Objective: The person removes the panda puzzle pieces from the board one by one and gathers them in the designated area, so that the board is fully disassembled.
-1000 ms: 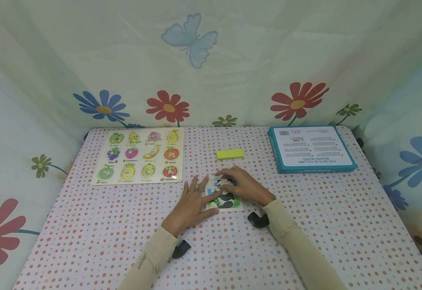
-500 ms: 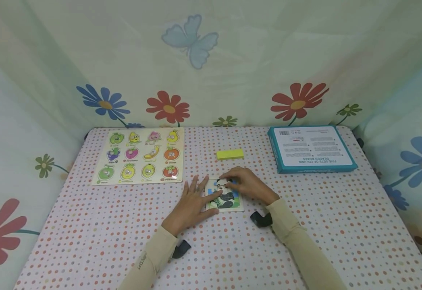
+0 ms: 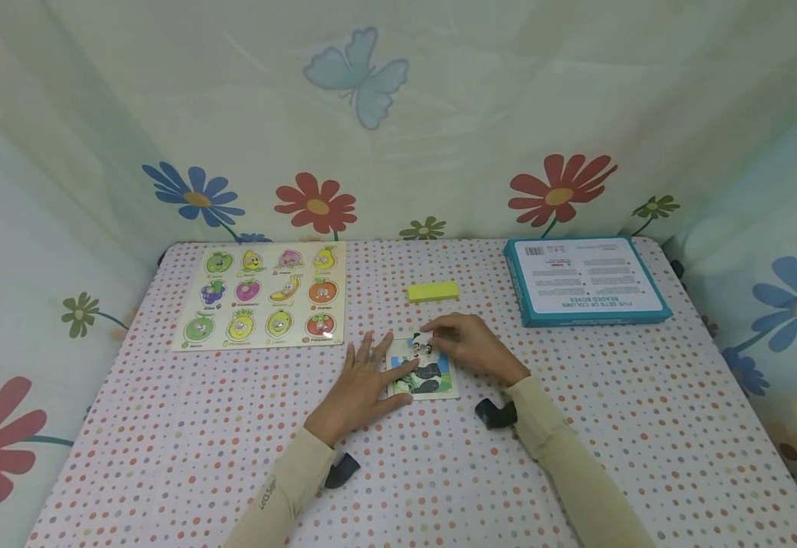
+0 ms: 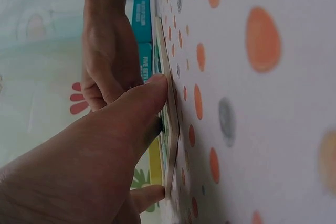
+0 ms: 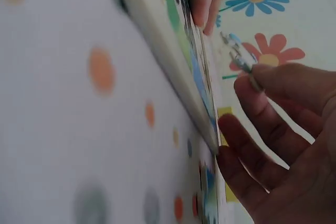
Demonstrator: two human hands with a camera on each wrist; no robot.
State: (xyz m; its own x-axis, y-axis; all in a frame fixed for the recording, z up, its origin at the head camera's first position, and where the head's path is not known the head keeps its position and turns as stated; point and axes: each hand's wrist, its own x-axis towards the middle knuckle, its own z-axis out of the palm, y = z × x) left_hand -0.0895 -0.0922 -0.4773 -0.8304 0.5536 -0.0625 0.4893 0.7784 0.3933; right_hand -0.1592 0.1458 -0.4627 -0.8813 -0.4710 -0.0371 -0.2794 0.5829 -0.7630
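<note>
A small square panda jigsaw puzzle [image 3: 444, 387] lies flat on the dotted table in the head view. My left hand [image 3: 360, 392] holds it steady from the left, fingers spread, index finger across the picture and thumb at the near edge. The left wrist view shows that thumb [image 4: 149, 90] on the board's pale rim [image 4: 172, 145]. Above the puzzle's far part, my right hand [image 3: 473, 348] pinches a puzzle piece [image 3: 423, 343] with the panda's face on it. In the right wrist view this piece [image 5: 239, 51] is raised off the board, between thumb and index finger.
A yellow block [image 3: 434, 291] lies just beyond the puzzle. At the back left is a fruit picture board [image 3: 341, 293]. A teal box [image 3: 590, 274] with a white label lies at the back right. A flowered curtain [image 3: 467, 99] hangs behind the table.
My right hand has drawn slightly to the right and lifted the panda-face piece, which now shows tilted from the board. The left hand has stayed in place.
</note>
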